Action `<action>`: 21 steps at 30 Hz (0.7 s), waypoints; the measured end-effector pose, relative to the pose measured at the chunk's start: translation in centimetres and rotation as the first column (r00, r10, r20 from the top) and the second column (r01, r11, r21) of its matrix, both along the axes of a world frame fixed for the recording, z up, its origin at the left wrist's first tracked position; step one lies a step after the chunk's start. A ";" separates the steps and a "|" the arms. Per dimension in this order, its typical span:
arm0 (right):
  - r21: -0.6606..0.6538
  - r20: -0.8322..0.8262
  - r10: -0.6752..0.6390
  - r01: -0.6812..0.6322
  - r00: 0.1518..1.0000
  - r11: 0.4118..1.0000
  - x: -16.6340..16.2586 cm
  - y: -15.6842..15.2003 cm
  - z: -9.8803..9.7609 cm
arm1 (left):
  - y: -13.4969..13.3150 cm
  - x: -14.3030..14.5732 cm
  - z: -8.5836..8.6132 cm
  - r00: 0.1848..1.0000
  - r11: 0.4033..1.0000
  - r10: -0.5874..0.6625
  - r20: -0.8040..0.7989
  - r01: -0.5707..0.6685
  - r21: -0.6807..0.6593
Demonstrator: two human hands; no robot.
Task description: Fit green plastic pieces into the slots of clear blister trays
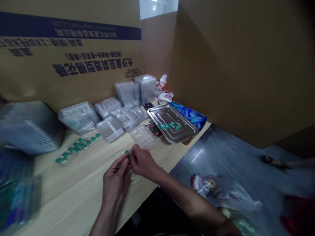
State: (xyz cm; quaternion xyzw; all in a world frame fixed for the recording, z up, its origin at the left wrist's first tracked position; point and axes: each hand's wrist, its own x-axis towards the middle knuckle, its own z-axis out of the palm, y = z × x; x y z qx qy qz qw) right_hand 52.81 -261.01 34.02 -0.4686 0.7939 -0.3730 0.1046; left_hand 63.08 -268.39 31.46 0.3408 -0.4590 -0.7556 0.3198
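My left hand [115, 177] and my right hand [144, 163] meet above the near part of the wooden table. Between their closed fingertips is a small green piece [127, 152], mostly hidden by the fingers. Thin clear plastic shows beside it; I cannot tell which hand bears it. Just beyond my right hand lies a clear moulded plastic tray [142, 136]. Further left, a clear strip tray [64, 162] holds several green pieces [78, 144] in rows. A metal tray [159, 116] with torn teal scraps [175, 125] sits tilted at the right.
Stacks of clear plastic boxes [146, 88] line the back against a printed cardboard wall [98, 65]. More stacked plastic [27, 127] stands at the left. A blue box [188, 113] lies under the metal tray near the table's right edge. Plastic bags [228, 193] lie on the floor.
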 end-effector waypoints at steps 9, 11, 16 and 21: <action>0.012 -0.063 0.150 -0.150 0.987 0.989 1.9 4.6 -3.0 | -4.7 4.2 -1.0 0.981 0.980 0.093 0.171 -0.059 -0.191; 0.112 -0.117 0.226 -0.214 0.967 0.971 2.8 5.5 -4.1 | -5.9 4.9 -1.2 0.976 0.957 0.049 0.212 0.015 -0.291; 0.266 -0.186 0.341 -0.287 0.921 0.920 4.6 6.1 -5.4 | -6.0 3.9 -2.5 0.935 0.769 -0.052 0.351 0.261 -0.583; 0.305 -0.161 0.356 -0.297 0.920 0.905 4.3 5.7 -5.2 | -5.7 1.7 -4.0 0.912 0.436 -0.070 0.404 0.392 -0.810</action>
